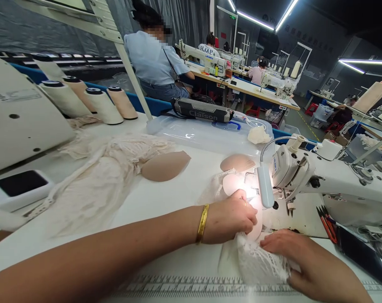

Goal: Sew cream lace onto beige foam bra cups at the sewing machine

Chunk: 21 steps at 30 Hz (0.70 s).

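A white lace bra with pale pink padded cups lies in the bright light by the sewing machine. My left hand, with a gold bangle at the wrist, has its fingers curled closed on the bra beside the machine's needle area. The fingertips and the exact spot they grip are partly hidden. Nearer the front, my right hand holds the lace edge, its thumb side lowest and fingers bent over the fabric. Two beige foam cups, one left and one behind the bra, rest on the table.
A pile of cream lace spreads at left, near thread cones. A clear plastic box lid bears a black speaker. Red-handled snips and a phone lie at right. A ruler strip runs along the front. Co-workers sit beyond.
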Each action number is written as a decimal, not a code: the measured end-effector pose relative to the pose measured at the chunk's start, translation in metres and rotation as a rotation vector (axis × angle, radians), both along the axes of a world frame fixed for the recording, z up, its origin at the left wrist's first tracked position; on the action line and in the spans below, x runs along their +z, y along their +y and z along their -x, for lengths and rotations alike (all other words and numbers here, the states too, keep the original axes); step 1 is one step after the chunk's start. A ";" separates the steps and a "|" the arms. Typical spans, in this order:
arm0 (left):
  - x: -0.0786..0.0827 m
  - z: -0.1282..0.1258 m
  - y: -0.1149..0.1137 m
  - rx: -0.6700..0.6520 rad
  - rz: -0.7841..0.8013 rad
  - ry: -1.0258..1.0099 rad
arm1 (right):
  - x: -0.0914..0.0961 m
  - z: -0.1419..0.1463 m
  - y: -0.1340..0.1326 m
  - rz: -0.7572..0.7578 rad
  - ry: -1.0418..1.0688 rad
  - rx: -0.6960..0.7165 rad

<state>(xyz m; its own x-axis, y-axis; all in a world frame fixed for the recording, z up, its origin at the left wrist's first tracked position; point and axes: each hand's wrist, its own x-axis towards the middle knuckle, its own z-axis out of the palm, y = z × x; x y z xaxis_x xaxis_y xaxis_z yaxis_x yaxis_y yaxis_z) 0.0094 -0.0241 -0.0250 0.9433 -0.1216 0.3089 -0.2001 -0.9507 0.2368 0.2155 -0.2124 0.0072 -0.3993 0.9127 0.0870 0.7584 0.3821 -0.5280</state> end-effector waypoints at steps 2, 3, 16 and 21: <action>0.001 0.000 0.000 -0.068 -0.052 0.004 | 0.003 -0.007 0.007 -0.035 0.009 -0.019; 0.002 -0.001 0.000 -0.095 -0.067 0.007 | 0.001 -0.009 0.012 -0.067 0.018 -0.036; 0.001 -0.002 0.001 -0.100 -0.062 0.003 | -0.049 -0.004 0.029 -0.258 -0.063 -0.069; 0.001 -0.003 0.004 -0.089 -0.032 0.021 | -0.052 -0.006 0.032 -0.250 -0.066 -0.081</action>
